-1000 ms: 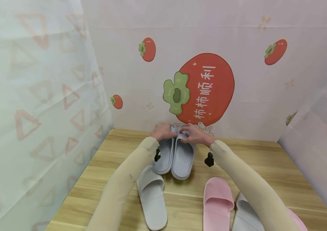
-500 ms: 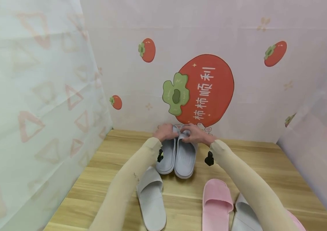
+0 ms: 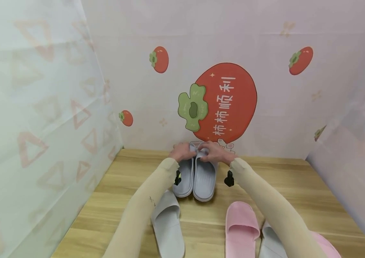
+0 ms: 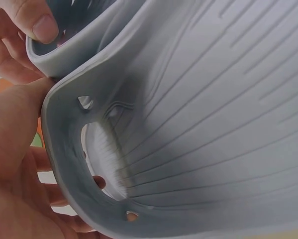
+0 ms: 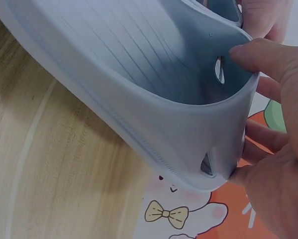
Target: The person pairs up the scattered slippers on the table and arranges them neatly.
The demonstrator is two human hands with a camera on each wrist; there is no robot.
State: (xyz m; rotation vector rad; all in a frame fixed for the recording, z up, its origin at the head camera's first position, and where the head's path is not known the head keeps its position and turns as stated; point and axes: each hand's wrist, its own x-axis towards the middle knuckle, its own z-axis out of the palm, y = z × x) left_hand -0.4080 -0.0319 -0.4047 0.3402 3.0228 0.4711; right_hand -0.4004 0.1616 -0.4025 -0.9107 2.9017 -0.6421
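Two blue-grey slippers with cutouts in their uppers lie side by side at the back of the wooden tabletop, toes toward the wall. My left hand (image 3: 182, 151) grips the upper of the left slipper (image 3: 185, 177); in the left wrist view its fingers (image 4: 64, 196) wrap behind that upper, and a fingertip shows through a cutout. On the right slipper (image 3: 205, 181) my right hand (image 3: 215, 151) pinches the front opening, with the thumb inside and the other fingers outside, as the right wrist view shows. The slippers' inner edges run close together.
Nearer on the wooden tabletop (image 3: 131, 172) lie a light grey slipper (image 3: 169, 229), a pink slipper (image 3: 241, 229), another grey slipper (image 3: 271, 242) and a second pink one (image 3: 326, 245), partly behind the right sleeve. Printed cloth walls (image 3: 150, 132) enclose the back and sides.
The near ends of both blue-grey slippers have swung slightly right, so the pair lies straighter. Both hands keep their holds. The head view has shifted a little.
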